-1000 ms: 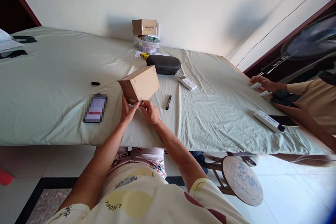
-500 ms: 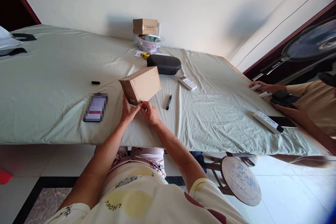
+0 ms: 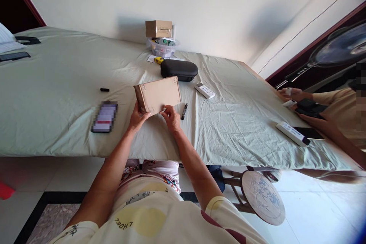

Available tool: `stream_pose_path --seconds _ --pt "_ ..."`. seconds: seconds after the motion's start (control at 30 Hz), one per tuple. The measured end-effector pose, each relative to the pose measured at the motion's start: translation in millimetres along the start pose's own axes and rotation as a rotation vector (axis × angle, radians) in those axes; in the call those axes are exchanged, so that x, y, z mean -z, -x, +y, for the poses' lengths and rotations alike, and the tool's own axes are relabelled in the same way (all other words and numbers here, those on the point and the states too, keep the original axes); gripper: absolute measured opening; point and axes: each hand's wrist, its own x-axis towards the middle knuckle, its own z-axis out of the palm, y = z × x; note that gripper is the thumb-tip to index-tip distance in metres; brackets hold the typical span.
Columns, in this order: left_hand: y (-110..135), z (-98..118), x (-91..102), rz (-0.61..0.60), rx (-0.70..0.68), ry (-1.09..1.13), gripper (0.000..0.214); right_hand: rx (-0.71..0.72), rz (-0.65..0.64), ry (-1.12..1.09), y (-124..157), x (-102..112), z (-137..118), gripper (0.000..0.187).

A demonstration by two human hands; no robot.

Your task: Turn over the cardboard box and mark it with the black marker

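A brown cardboard box with curly line drawings near its corners is tilted toward me above the cloth. My left hand grips its lower left corner, thumb on the near face. At the lower edge, my right hand has its thumb and fingers pinched against the box; whether anything small is between them I cannot make out. Just right of that hand lies a black marker, uncapped. Its likely black cap rests on the cloth to the left, above a phone with a blurred screen.
Behind the box sit a black zip case, a yellow tape measure and a clear tub under another carton. White devices lie to the right. Another person's arm reaches over the right end. A round stool stands below.
The box has turned so its broad drawn face shows more toward me. My right hand has slid right along the lower edge, away from my left hand.
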Motion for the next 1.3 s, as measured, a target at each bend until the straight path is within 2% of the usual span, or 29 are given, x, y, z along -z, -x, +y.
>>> stream_pose_path --seconds 0.13,0.3,0.37,0.53,0.73,0.97,1.17,1.3 --pt "-3.0 9.6 7.1 -0.05 -0.012 0.047 0.078 -0.045 0.108 0.005 -7.6 11.7 7.4 0.035" --pt "-3.9 23.7 17.5 -0.059 -0.067 0.018 0.07 -0.126 0.261 0.002 -16.0 26.6 19.7 0.054" --pt "-3.0 27.5 20.4 -0.064 -0.063 0.001 0.069 -0.15 0.283 -0.02 -17.9 30.1 23.8 0.052" --pt "-1.8 26.9 22.5 -0.058 -0.082 0.004 0.072 -0.086 0.296 -0.054 -18.3 31.4 24.9 0.037" --pt "-5.8 11.7 26.4 0.006 -0.115 -0.061 0.073 -0.054 0.301 -0.029 -16.1 27.9 20.8 0.038" --pt "-8.0 -5.5 31.3 0.097 -0.088 -0.078 0.089 -0.077 0.276 -0.134 -15.2 23.4 17.1 0.041" --pt "-3.3 -1.5 29.3 0.072 -0.092 -0.129 0.068 -0.137 0.256 -0.226 -15.5 23.5 14.2 0.045" --pt "-2.1 -4.4 27.3 0.112 -0.025 -0.13 0.074 -0.153 0.244 -0.251 -16.2 22.0 14.9 0.043"
